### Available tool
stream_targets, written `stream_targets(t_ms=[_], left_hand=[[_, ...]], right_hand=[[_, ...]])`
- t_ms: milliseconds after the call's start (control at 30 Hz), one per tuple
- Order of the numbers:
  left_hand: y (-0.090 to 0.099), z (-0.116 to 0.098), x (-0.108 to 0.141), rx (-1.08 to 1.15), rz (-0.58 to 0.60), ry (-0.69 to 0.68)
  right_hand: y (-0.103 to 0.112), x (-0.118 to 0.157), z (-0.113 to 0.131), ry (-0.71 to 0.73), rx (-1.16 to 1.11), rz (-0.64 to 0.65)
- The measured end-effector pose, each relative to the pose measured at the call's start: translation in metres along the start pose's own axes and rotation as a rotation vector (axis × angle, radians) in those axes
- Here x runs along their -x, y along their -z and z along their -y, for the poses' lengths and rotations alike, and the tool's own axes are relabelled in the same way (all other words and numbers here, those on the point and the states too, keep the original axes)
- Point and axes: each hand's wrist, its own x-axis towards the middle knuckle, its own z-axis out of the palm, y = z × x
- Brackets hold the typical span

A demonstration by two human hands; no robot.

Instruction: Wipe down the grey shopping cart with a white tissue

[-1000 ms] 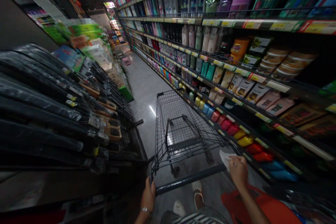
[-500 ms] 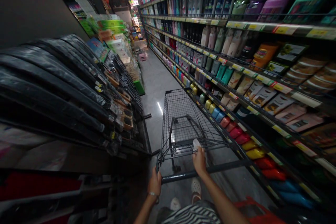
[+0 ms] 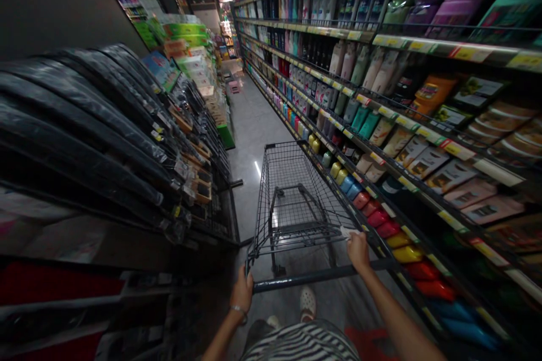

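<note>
A black wire shopping cart point(image 3: 296, 166) stands in front of me in the aisle, and nothing shows inside its basket. My left hand point(image 3: 242, 292) is wrapped round the left end of the cart's frame, beside the dark handlebar point(image 3: 305, 280). Over the right part of the handlebar, my right hand point(image 3: 358, 249) is closed on a small crumpled white piece of paper or tissue point(image 3: 348, 232), near the basket's rear right corner. Whether that hand also touches the cart I cannot tell.
Shelves of bottles and packs point(image 3: 355, 113) line the right side, close to the cart. On the left stand black plastic-wrapped items point(image 3: 84, 118) on a rack, with a rack foot point(image 3: 237, 183) jutting into the aisle. Grey floor point(image 3: 249, 113) runs ahead, where a pink object point(image 3: 234, 87) sits.
My right hand has moved right with the white piece, from near the basket's rear middle to its right corner. My left hand still grips the cart's left side.
</note>
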Motion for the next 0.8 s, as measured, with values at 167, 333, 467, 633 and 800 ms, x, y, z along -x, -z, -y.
stream_targets(t_ms=[167, 333, 467, 633, 800], left_hand=[[0.004, -0.018, 0.003, -0.153, -0.140, -0.110], [-0.005, -0.061, -0.009, -0.297, -0.115, -0.310], [-0.034, -0.092, -0.019, -0.372, 0.043, -0.435], [-0.056, -0.101, -0.025, -0.455, 0.179, -0.462], [-0.050, -0.096, -0.032, -0.502, 0.197, -0.407]], right_hand=[[-0.017, 0.012, 0.022, 0.006, -0.101, -0.019], [0.001, 0.016, 0.043, 0.147, -0.203, -0.011], [-0.002, 0.032, 0.092, 0.407, -0.288, 0.122], [-0.004, 0.036, 0.117, 0.594, -0.314, 0.315], [0.012, 0.019, 0.088, 0.649, -0.361, 0.433]])
